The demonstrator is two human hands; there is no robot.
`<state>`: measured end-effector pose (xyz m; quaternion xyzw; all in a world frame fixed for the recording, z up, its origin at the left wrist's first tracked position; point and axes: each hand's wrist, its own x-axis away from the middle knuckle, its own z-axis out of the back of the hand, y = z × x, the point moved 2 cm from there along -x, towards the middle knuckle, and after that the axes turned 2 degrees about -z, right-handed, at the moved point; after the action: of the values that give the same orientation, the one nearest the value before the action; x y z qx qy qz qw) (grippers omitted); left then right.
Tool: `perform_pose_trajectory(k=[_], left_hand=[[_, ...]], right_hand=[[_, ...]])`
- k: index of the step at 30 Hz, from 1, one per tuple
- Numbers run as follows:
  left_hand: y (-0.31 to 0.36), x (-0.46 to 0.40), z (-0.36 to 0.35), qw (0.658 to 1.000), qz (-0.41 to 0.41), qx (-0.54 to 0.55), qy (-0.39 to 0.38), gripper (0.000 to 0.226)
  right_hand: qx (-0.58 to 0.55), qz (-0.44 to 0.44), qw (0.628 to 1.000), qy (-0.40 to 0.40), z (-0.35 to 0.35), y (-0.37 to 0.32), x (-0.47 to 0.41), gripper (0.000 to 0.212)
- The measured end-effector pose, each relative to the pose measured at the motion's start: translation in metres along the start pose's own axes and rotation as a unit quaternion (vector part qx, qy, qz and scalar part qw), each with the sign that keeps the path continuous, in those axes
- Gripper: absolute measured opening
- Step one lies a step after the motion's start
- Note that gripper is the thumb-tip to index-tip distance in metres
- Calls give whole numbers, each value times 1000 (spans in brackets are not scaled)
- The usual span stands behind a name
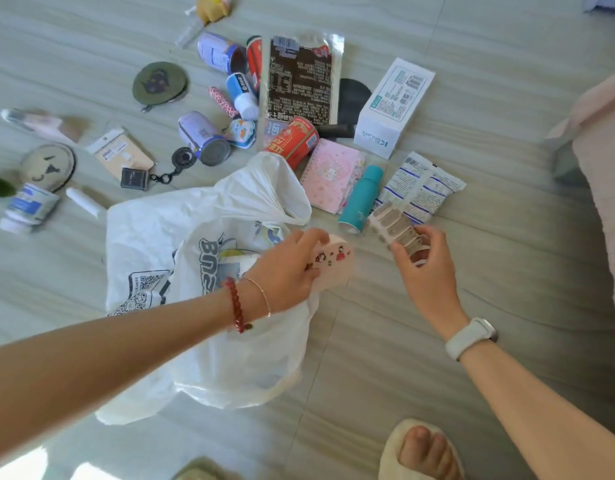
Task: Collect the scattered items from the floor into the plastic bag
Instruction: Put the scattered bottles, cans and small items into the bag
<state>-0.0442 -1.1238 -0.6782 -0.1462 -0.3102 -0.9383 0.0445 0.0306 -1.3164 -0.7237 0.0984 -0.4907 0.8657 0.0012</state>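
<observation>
Item 1, plastic bag [209, 306]: white, printed, crumpled on the tiled floor [403, 358] at frame centre; its mouth appears to gape toward 1 o'clock, where a handle loop stands up.

Item 2, left hand [288, 271]: over the bag's right edge, fingers curled round a small pale packet with cartoon figures [333, 263]. The packet's long axis runs roughly 11 to 5 o'clock; the bag lies directly beneath and to 9 o'clock of this grip.

Item 3, right hand [423, 261]: at 3 o'clock of the left hand, close but apart from it, pinching a strip of beige patterned stickers [392, 221] between thumb and fingertips. The strip extends from the grip toward 10 o'clock. The bag sits at 9 o'clock of this hand, with the left hand between.

Judgement: the left hand is nearer the bag, so its packet likely drops first; the strip then needs a short carry toward 9 o'clock.

Item 4, uncollected stock, all at 12 to 1 o'clock of the hands: teal bottle [361, 199] just beside the strip; blue-and-white sachet [420, 188]; pink notebook [330, 174]; red can [292, 142]; white box [392, 105]. Further cans, tubes and round pouches lie from 9 to 12 o'clock.
</observation>
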Motion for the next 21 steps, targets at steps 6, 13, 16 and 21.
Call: perform_pose_trajectory(k=[6,13,16,21], left_hand=[[-58,56,8,989,138,-41,16,40],[-86,89,-34,943,71,-302,117,23],[-104,93,-28,918,87,-347,170,12],[-129,108,-16,914,197,-277,221,27]], right_hand=[[125,67,969,-200,-61,-22,39,37],[207,90,926,-303,-106,-41,80,39],[236,145,890,-364,-118,-39,90,40],[236,291,805,-460,-134,-33,111,44]])
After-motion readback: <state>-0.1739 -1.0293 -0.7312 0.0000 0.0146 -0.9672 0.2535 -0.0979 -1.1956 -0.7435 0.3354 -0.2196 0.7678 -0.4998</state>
